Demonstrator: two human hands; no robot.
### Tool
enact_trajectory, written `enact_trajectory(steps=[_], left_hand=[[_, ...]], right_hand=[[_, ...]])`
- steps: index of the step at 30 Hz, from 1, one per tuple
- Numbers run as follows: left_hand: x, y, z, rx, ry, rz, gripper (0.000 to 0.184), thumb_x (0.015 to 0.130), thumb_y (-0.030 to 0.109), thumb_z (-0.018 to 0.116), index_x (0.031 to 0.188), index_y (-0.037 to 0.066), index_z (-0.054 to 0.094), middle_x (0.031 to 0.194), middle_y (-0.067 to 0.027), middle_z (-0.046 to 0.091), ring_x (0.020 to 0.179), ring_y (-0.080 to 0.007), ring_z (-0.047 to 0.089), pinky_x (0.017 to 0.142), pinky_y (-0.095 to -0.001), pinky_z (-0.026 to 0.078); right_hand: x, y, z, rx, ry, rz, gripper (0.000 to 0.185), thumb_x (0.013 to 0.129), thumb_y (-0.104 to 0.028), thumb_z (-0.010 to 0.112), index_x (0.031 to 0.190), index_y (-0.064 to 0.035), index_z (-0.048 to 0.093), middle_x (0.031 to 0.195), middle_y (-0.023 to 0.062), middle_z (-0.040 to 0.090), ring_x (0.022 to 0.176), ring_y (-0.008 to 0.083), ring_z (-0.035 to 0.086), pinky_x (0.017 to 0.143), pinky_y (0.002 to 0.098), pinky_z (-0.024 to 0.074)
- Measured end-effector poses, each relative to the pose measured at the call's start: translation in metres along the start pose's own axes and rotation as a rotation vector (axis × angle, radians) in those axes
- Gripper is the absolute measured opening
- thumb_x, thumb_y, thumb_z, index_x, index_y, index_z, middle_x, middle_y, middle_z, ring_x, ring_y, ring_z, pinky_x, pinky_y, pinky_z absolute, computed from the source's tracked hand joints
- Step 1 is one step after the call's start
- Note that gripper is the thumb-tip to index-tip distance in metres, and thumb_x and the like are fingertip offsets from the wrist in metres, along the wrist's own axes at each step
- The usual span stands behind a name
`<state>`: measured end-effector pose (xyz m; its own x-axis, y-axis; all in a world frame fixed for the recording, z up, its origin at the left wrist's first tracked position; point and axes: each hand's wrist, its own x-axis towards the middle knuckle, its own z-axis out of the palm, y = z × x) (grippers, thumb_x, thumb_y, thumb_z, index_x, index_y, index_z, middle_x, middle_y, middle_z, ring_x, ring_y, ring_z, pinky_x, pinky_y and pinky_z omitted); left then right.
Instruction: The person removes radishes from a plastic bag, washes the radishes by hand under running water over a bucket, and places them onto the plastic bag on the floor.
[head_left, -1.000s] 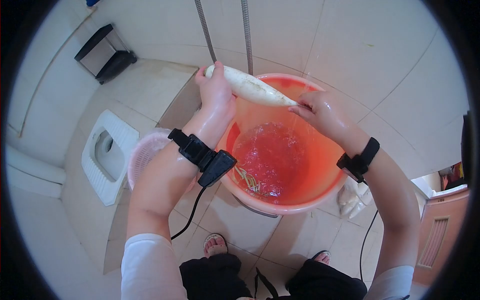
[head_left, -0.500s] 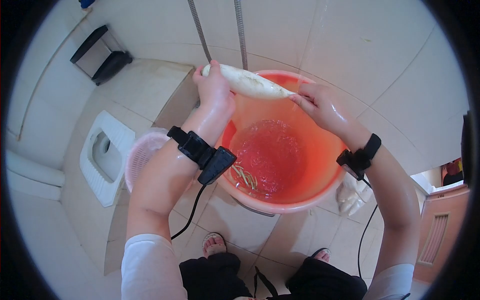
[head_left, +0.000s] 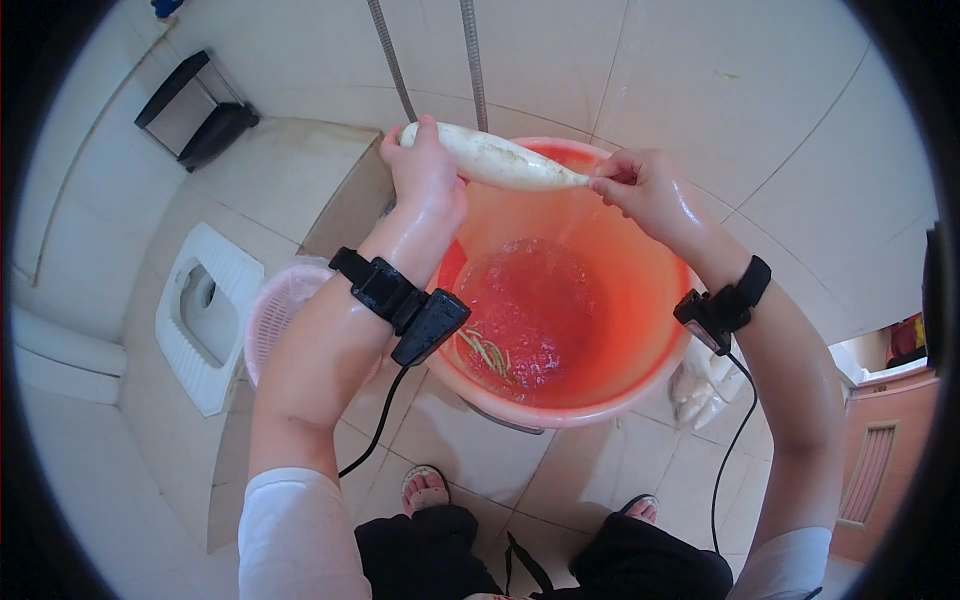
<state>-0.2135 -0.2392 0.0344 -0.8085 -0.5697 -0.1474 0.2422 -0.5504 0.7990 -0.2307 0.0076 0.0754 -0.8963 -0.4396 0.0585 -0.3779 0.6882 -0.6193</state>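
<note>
A long white radish (head_left: 495, 158) with brownish marks lies nearly level above the far part of a large orange-pink tub (head_left: 640, 290). My left hand (head_left: 428, 175) is wrapped round its thick end, thumb on top. At the thin tip, the fingers of my right hand (head_left: 640, 190) are pinched together on it. Below, water (head_left: 530, 300) covers the tub's bottom, and some pale green stalk pieces (head_left: 486, 353) lie in it near the left side.
A pink basket (head_left: 275, 310) stands left of the tub, partly behind my left forearm. Farther left is a squat toilet (head_left: 207, 300). A plastic bag (head_left: 703, 390) with white contents lies right of the tub. Two metal hoses (head_left: 474, 65) hang at the back wall.
The whole view has shifted slightly. The radish's tip has risen a little, and the fingers of my right hand have changed their position at it. My left hand keeps its hold.
</note>
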Motion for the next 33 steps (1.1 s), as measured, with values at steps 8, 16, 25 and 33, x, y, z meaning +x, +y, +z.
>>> enact_trajectory(steps=[8,16,25,33], left_hand=[[-0.002,0.009,0.003,0.021,0.027,0.005,0.061,0.104,0.026,0.058,0.151,0.019,0.020,0.140,-0.0131,0.044,0.119,-0.0281,0.054,0.090,-0.0524,0.051],[-0.001,0.006,-0.001,0.044,0.031,0.001,0.059,0.104,0.028,0.058,0.150,0.019,0.023,0.137,-0.0117,0.046,0.116,-0.0272,0.055,0.088,-0.0513,0.051],[-0.062,0.022,0.006,0.032,-0.133,-0.013,0.046,0.106,0.023,0.055,0.145,0.013,0.032,0.125,-0.0114,0.052,0.111,-0.0245,0.057,0.094,-0.0441,0.052],[-0.149,0.026,0.039,0.131,-0.605,0.080,0.051,0.105,0.021,0.057,0.146,0.012,0.028,0.122,-0.0080,0.052,0.107,-0.0165,0.057,0.087,-0.0312,0.052]], right_hand=[[-0.003,-0.004,-0.003,-0.064,0.082,-0.197,0.017,0.091,-0.014,0.072,0.097,0.0016,0.072,0.081,0.0112,0.071,0.071,0.0181,0.066,0.068,0.0314,0.0539],[-0.004,-0.005,-0.005,-0.140,0.070,-0.286,0.018,0.090,-0.014,0.071,0.099,0.0025,0.072,0.085,0.0170,0.070,0.073,0.0229,0.067,0.069,0.0341,0.0536],[-0.043,-0.019,-0.018,-0.069,-0.049,-0.083,0.038,0.087,-0.036,0.080,0.096,-0.0004,0.072,0.081,0.0094,0.065,0.074,0.0152,0.060,0.068,0.0307,0.0504],[-0.117,-0.043,-0.030,0.202,-0.184,-0.167,0.059,0.079,-0.044,0.084,0.109,0.0021,0.067,0.100,0.0151,0.072,0.093,0.0200,0.069,0.082,0.0324,0.0532]])
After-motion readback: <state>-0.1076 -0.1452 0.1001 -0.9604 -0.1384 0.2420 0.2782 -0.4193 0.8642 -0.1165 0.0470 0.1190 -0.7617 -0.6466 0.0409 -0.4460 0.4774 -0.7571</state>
